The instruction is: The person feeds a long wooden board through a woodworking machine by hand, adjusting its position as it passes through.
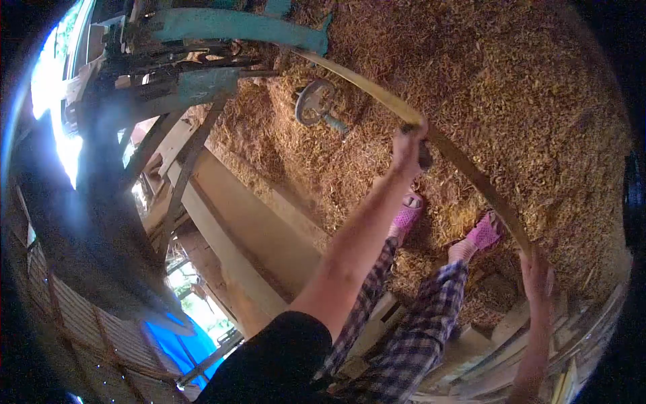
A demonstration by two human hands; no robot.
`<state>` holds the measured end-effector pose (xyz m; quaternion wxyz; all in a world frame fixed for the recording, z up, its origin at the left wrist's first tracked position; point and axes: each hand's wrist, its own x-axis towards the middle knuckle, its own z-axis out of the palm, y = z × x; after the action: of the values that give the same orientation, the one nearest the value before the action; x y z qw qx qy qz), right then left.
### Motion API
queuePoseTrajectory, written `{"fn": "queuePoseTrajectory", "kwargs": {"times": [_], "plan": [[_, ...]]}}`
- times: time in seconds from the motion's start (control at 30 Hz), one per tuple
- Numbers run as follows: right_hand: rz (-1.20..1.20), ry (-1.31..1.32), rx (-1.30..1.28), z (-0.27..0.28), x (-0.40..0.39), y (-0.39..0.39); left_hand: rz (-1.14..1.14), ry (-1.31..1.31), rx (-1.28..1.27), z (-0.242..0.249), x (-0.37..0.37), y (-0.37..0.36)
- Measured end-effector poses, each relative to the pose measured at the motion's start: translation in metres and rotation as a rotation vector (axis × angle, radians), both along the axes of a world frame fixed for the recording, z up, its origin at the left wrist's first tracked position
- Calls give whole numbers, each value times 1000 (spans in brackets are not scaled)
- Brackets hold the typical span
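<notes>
A long, thin wooden strip [474, 176] runs from the teal machine frame at the top down to the lower right, looking curved in this wide view. My left hand [408, 149] is closed around its middle part, beside a small dark object [425, 156] too unclear to name. Near the strip's lower end, my right hand [537, 276] grips it with closed fingers. The strip's far end lies close to the edge of the teal frame [242, 27].
Wood shavings [525, 108] cover the floor. A round handwheel [315, 102] stands left of the strip. Wide boards [249, 209] lean at the left, and more planks [464, 350] lie at the bottom. My feet in pink footwear [407, 214] are below the strip.
</notes>
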<state>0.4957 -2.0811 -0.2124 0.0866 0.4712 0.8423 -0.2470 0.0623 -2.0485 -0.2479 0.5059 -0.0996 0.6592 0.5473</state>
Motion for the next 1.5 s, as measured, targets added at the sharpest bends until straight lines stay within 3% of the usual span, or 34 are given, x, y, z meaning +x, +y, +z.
{"fn": "queuePoseTrajectory", "kwargs": {"times": [0.1, 0.13, 0.2, 0.3, 0.37, 0.53, 0.57, 0.67, 0.7, 0.8, 0.83, 0.87, 0.93, 0.97, 1.0, 1.07, 1.2, 1.27, 1.33, 1.4, 1.5], "plan": [[25, 150, 116, -26, -38, 28, 25, 15, 40, -19, -58, 11], [-130, 146, -243, -16, -54, 44, 56, 17, 82, -29, -73, 13], [-287, 133, -605, 7, -75, 66, 86, 13, 121, -31, -73, 14], [-231, -50, -538, -1, -41, 62, 104, -92, 54, -38, -46, 3], [-222, -182, -505, -11, 2, 54, 124, -19, -12, -18, -5, 0], [-242, -343, -551, -24, 67, 17, 9, -14, -5, -37, 42, -19], [-230, -353, -578, -30, 67, 7, -34, -25, -200, -18, 37, -8], [-225, -203, -415, -53, 45, -14, -59, 174, -51, -43, 4, -6], [-136, -428, -522, -15, -16, 10, -118, 50, -176, -29, -11, -2], [-82, -240, -597, -4, -66, 23, -34, 218, -149, -34, -42, -9], [161, -24, -123, -41, -27, -1, 33, 212, -150, -43, -43, -13], [154, -14, -120, -34, -33, 9, 26, 222, -147, -28, -36, -4], [-162, -140, -582, -6, -18, 43, 38, -4, -103, 4, -7, 0], [-257, -213, -738, 11, -6, 58, 34, 51, 17, -3, 13, -4], [-274, -242, -710, 27, 16, 64, 33, 102, 142, -12, 39, -6], [-257, -309, -608, 50, 65, 58, -28, 37, -47, -5, 89, -10], [-332, -484, -545, 71, 129, 19, 24, -18, -7, 22, 147, -30], [-389, -545, -562, 68, 125, -5, 21, -31, -19, 20, 145, -33], [-431, -567, -599, 59, 100, -24, -99, 133, -82, 6, 118, -29], [-411, -534, -660, 50, 49, -24, -111, 66, -168, 14, 71, -17], [-327, -452, -763, 49, -27, -11, -32, 217, -194, -19, 28, -26]]}}
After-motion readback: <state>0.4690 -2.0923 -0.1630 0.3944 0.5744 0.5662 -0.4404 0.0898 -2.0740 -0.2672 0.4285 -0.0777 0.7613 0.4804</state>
